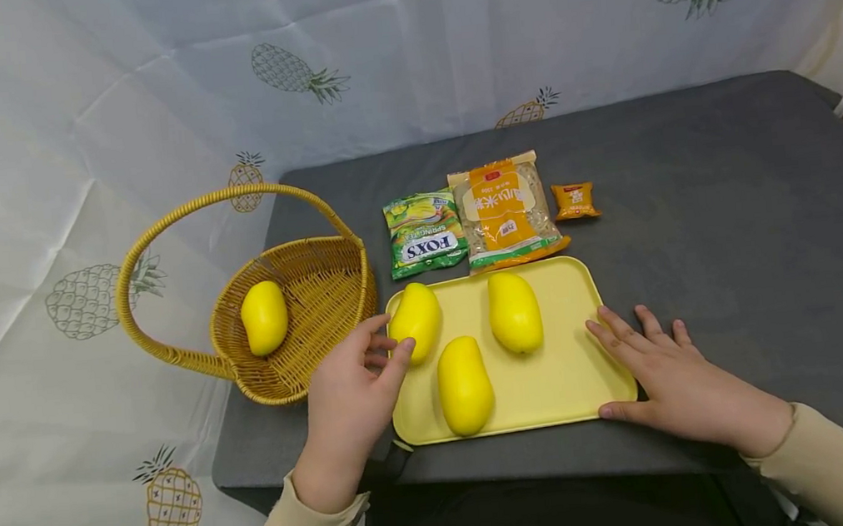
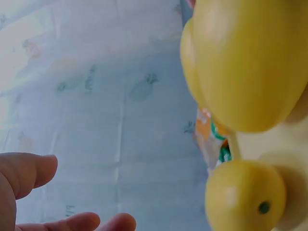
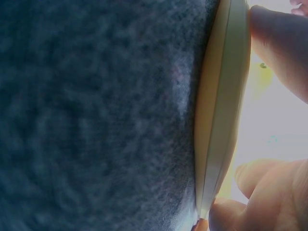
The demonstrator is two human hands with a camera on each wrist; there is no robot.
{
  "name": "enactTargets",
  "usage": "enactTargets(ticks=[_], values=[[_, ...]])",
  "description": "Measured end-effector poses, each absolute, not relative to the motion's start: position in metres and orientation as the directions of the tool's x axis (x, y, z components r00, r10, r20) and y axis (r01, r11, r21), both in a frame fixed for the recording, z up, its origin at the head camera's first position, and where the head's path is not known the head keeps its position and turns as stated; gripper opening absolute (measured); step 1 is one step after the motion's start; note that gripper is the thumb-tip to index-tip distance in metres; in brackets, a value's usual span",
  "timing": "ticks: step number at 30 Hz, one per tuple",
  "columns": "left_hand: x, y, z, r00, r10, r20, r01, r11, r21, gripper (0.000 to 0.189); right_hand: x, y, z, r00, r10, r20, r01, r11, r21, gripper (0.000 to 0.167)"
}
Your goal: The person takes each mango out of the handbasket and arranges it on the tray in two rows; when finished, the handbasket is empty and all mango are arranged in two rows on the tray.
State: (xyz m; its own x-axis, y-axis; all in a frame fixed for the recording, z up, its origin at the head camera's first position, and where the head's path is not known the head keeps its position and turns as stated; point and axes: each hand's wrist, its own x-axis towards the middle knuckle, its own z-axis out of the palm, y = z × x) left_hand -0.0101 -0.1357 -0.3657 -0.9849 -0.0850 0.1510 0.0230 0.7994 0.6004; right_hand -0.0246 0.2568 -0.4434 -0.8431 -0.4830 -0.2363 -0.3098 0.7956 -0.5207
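Three yellow mangoes lie on a pale yellow tray (image 1: 566, 367): one at its upper left (image 1: 419, 317), one at the lower left (image 1: 466, 388), one near the middle (image 1: 514, 313). My left hand (image 1: 350, 390) hovers at the tray's left edge, fingers loosely bent, beside the upper-left mango. The left wrist view shows a gap between thumb (image 2: 29, 173) and fingers, with nothing held. My right hand (image 1: 669, 383) rests spread at the tray's right edge. In the right wrist view, its thumb and fingertips touch the rim (image 3: 224, 106). A fourth mango (image 1: 265, 318) lies in the wicker basket (image 1: 320, 305).
The basket's tall handle (image 1: 227, 195) arches up on the left. Behind the tray lie a green FOX'S bag (image 1: 425, 233), a larger orange-and-clear packet (image 1: 506, 212) and a small orange packet (image 1: 575, 201). Everything stands on a dark grey table (image 1: 711, 213).
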Motion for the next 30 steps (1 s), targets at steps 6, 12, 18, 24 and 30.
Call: enactTargets(ticks=[6, 12, 18, 24, 30], values=[[-0.021, -0.154, -0.349, -0.974, -0.134, 0.183, 0.010, 0.781, 0.625, 0.050, -0.024, 0.257, -0.444, -0.844, -0.481, -0.237, -0.305, 0.795, -0.525, 0.113], [-0.039, -0.177, -0.333, -0.955, -0.199, 0.219, -0.023, 0.787, 0.616, 0.047, -0.023, 0.256, -0.443, -0.847, -0.479, -0.231, -0.306, 0.794, -0.526, 0.112], [-0.059, -0.202, -0.315, -0.930, -0.265, 0.255, -0.055, 0.786, 0.616, 0.050, -0.023, 0.256, -0.443, -0.847, -0.478, -0.232, -0.303, 0.792, -0.530, 0.112], [-0.076, -0.230, -0.304, -0.933, -0.318, 0.168, -0.137, 0.746, 0.652, 0.063, -0.022, 0.255, -0.443, -0.848, -0.477, -0.233, -0.298, 0.791, -0.534, 0.112], [-0.093, -0.252, -0.303, -0.938, -0.335, 0.084, -0.188, 0.701, 0.688, 0.072, -0.022, 0.255, -0.443, -0.848, -0.474, -0.236, -0.294, 0.792, -0.534, 0.112]])
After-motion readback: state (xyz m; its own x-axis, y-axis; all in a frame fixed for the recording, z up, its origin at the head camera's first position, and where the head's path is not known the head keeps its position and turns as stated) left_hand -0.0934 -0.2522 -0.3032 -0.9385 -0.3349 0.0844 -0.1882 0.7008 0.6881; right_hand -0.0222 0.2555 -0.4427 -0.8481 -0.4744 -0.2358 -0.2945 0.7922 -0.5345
